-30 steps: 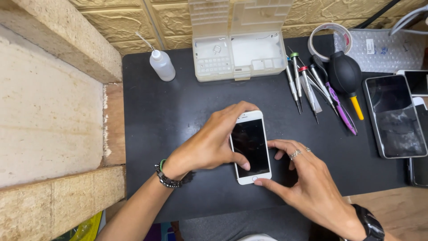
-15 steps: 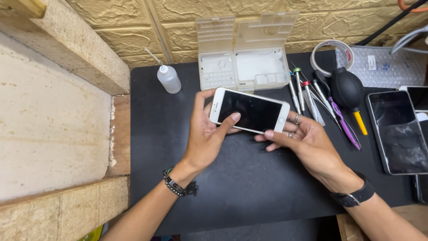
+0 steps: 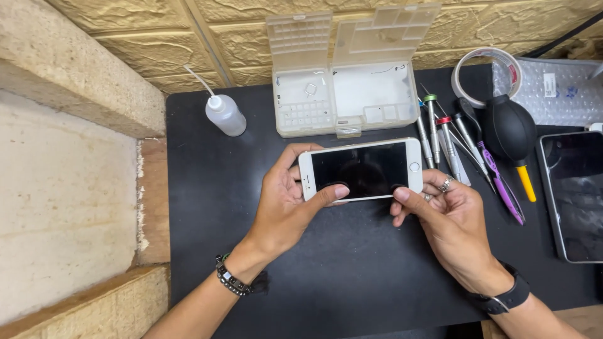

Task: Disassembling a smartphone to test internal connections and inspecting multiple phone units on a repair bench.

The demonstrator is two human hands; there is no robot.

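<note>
A white smartphone (image 3: pixel 361 169) with a dark screen is held sideways above the black work mat (image 3: pixel 352 276), screen up. My left hand (image 3: pixel 286 210) grips its left end, thumb pressing the lower edge of the screen. My right hand (image 3: pixel 449 223) holds the right end near the round button, thumb on the screen's lower right corner. The right hand wears rings and a black wristband; the left wrist has a beaded bracelet.
Behind the phone stands an open clear parts box (image 3: pixel 345 94) and a small squeeze bottle (image 3: pixel 225 114). Screwdrivers and tweezers (image 3: pixel 443 135), a black air blower (image 3: pixel 510 132), a tape roll (image 3: pixel 483 66) and another dark tablet-like device (image 3: pixel 575 194) lie at the right. Stone blocks border the left.
The phone was lifted off the mat, turned from upright to sideways, and now sits level between both hands with the thumbs on its lower edge.
</note>
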